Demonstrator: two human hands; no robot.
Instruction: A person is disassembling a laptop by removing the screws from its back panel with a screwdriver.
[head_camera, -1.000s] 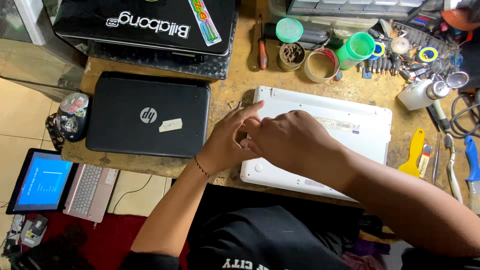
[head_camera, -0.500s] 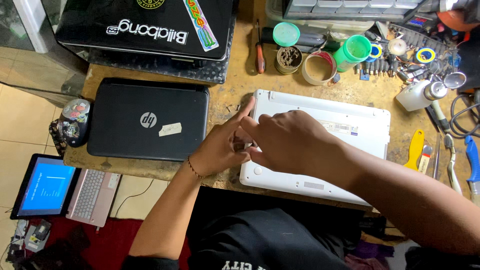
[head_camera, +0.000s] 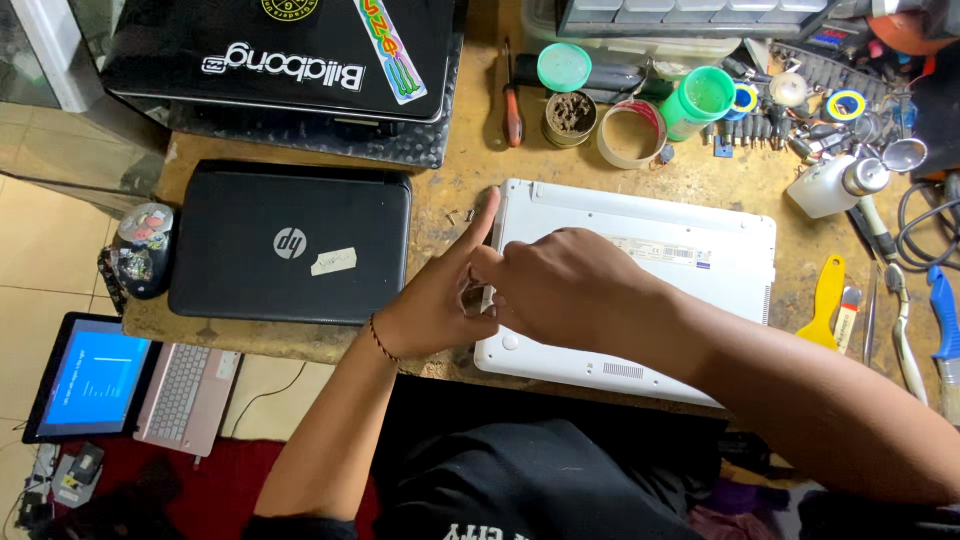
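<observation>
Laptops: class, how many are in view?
4: white laptop under both hands, black laptop beside it, stickered laptop behind, open laptop on the floor.

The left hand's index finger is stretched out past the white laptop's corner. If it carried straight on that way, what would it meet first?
Judging loosely, the left hand points up-right across bare wooden bench; first in line looks like the open tin of brown paste, though depth is unclear.
</observation>
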